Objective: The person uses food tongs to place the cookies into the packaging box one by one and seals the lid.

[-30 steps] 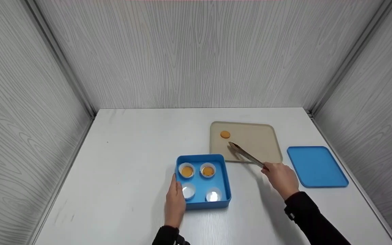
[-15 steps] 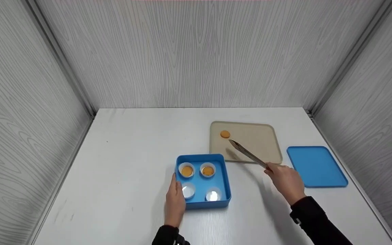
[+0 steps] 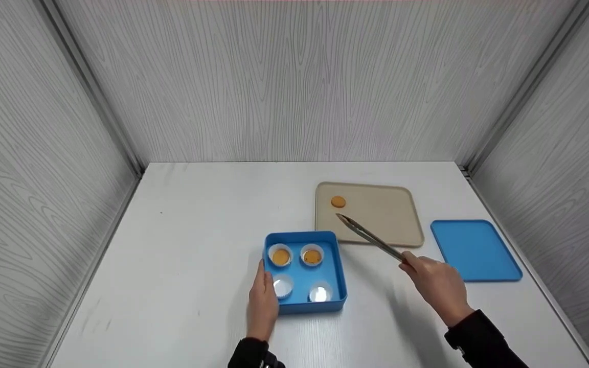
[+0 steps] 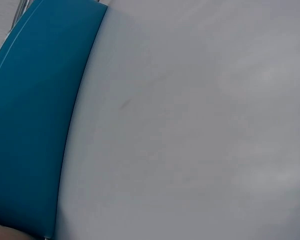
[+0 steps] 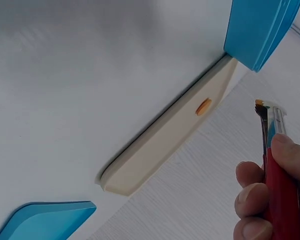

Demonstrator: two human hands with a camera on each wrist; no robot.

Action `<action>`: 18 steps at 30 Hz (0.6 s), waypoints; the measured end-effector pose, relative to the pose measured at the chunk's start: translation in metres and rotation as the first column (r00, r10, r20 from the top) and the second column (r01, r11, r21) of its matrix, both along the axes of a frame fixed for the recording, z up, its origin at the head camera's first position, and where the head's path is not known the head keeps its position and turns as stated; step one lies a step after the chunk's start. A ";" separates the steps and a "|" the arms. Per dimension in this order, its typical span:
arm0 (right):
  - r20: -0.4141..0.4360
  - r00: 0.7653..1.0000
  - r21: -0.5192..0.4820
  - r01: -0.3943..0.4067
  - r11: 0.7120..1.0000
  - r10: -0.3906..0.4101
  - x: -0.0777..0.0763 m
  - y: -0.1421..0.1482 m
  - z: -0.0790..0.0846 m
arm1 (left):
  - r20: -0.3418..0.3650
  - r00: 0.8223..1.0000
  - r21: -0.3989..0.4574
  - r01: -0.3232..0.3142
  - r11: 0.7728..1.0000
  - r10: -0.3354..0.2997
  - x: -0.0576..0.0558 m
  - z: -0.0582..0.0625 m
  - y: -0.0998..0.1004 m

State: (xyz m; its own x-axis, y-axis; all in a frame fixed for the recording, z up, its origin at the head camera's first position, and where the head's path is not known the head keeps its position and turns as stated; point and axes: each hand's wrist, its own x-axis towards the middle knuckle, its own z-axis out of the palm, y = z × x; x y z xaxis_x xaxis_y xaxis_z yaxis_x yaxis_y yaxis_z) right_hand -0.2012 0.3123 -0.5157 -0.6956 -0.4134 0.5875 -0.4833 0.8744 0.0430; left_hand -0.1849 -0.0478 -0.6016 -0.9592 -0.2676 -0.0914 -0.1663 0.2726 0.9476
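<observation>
In the head view my left hand (image 3: 263,306) lies along the left wall of a square blue box (image 3: 302,308), its visible fingers straight and touching that side. Inside the box stand several white paper baking cups. A round orange-brown cookie sits in the far left cup (image 3: 280,255), and another in the far right cup (image 3: 312,255). My right hand (image 3: 437,286) grips a pair of tongs (image 3: 368,236) by red handles, plain in the right wrist view. The tips hang over a beige tray (image 3: 391,214), nothing between them, just nearer than a single cookie (image 3: 338,202) on it.
Right of the beige tray lies a flat blue tray or lid (image 3: 478,250). Grey wood-grain panels (image 3: 294,82) enclose the white table (image 3: 192,245) at the back and both sides.
My right hand has drawn back toward the lower right with the tongs, whose tips have shifted slightly left. My left hand, the box and the cookies have stayed in place.
</observation>
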 end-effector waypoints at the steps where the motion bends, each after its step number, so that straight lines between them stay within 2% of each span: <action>1: -0.009 1.000 0.004 -0.009 1.000 0.009 0.002 -0.001 0.001 | 0.000 1.000 -0.002 0.000 1.000 0.000 0.000 0.000 0.000; 7: -0.035 0.997 0.018 -0.070 0.997 0.070 0.015 -0.004 0.007 | -0.006 1.000 0.006 0.001 1.000 -0.001 0.000 -0.002 0.000; 18: 0.006 0.988 0.060 -0.157 0.986 0.157 0.036 -0.006 0.018 | -0.016 1.000 0.005 -0.012 1.000 0.012 0.001 -0.003 0.000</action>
State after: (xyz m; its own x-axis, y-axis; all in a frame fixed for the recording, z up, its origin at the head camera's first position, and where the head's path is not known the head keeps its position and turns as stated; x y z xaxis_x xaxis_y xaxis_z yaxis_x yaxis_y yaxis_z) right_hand -0.1651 0.3060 -0.4981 -0.6198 -0.5520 0.5578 -0.6145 0.7835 0.0925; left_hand -0.1843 -0.0476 -0.6044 -0.9574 -0.2784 -0.0771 -0.1540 0.2660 0.9516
